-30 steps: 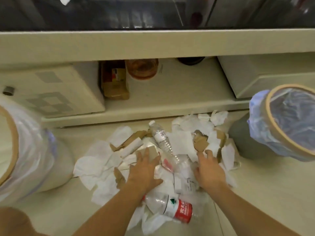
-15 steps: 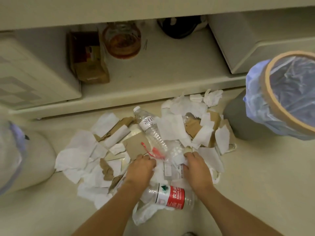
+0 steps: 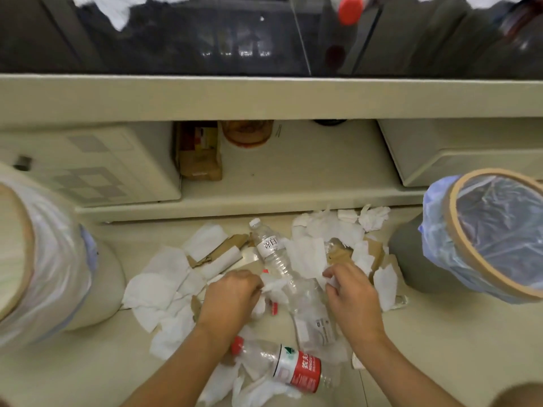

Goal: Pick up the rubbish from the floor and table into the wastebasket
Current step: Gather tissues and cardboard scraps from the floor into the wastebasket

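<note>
Down on the floor [image 3: 440,348], just before the low shelf's front edge [image 3: 264,198], lies a heap of white tissues [image 3: 164,286], cardboard scraps and plastic bottles. The left hand [image 3: 232,301] has its fingers curled into crumpled tissue. The right hand [image 3: 352,301] pinches a white scrap, seemingly; its fingertips are partly hidden. A clear bottle [image 3: 273,254] lies between the hands. The lined wastebasket [image 3: 484,230] stands at the heap's right edge.

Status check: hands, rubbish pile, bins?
Left hand and right hand both pinching tissue. Floor pile barely cleared, bottles remain. Right wastebasket unobstructed.
</note>
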